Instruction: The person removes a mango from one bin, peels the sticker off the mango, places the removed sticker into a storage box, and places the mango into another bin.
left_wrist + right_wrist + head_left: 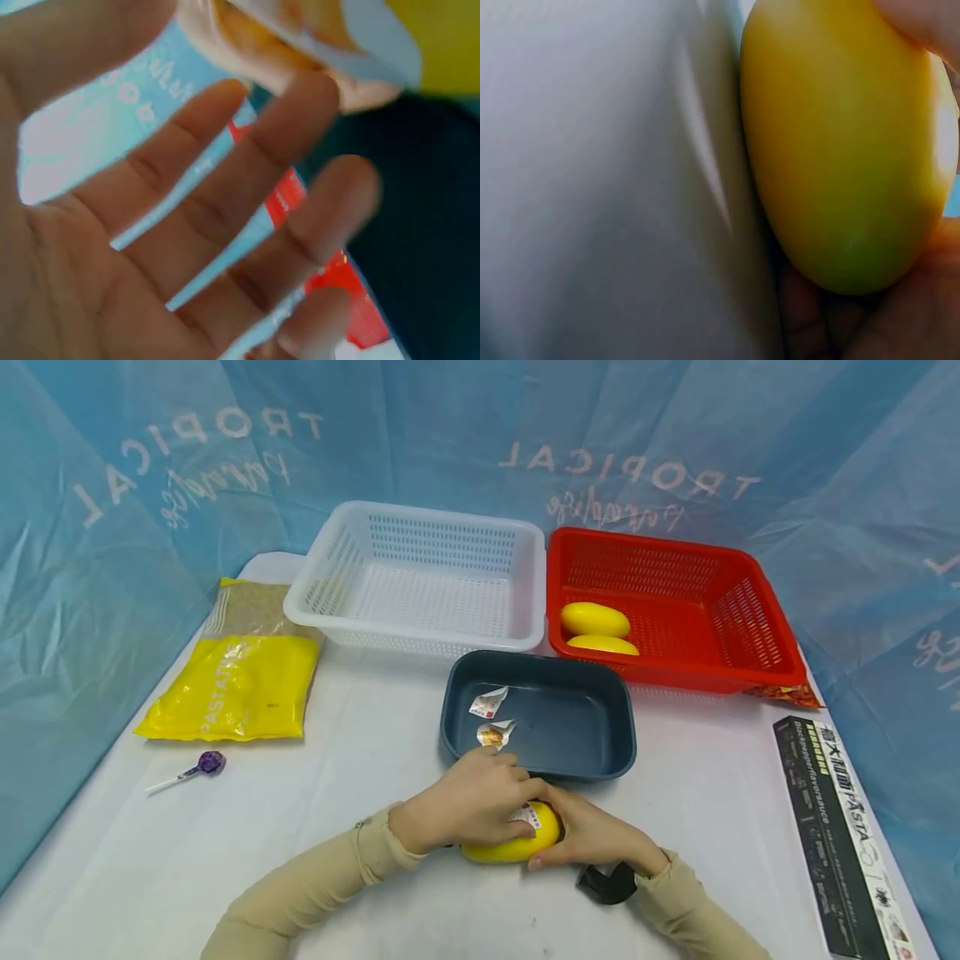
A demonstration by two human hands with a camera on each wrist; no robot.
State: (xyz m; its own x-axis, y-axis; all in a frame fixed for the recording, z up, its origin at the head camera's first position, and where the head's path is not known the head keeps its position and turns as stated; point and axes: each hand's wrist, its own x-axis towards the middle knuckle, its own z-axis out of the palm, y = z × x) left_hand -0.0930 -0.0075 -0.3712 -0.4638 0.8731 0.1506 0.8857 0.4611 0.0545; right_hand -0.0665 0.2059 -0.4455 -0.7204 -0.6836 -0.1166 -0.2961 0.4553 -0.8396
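A smooth yellow oval fruit (498, 853) with a small printed label (527, 814) is between both hands near the front of the table. My right hand (592, 835) grips its right end, thumb at the front. Over its top left lies my left hand (483, 797), with the thumb by the label. In the left wrist view those fingers are fairly straight and spread, just under the label (382, 41), whose edge looks lifted. The right wrist view shows the fruit's bare side (840, 150). Directly behind, a dark blue tray (615, 760) holds two loose labels (489, 702).
A white basket (420, 639) stands at the back, beside a red basket (675, 677) with two yellow fruits (596, 619). At left lie a yellow pasta bag (240, 685) and a purple lollipop (212, 763). A long black-and-white pasta box (832, 827) lies at right.
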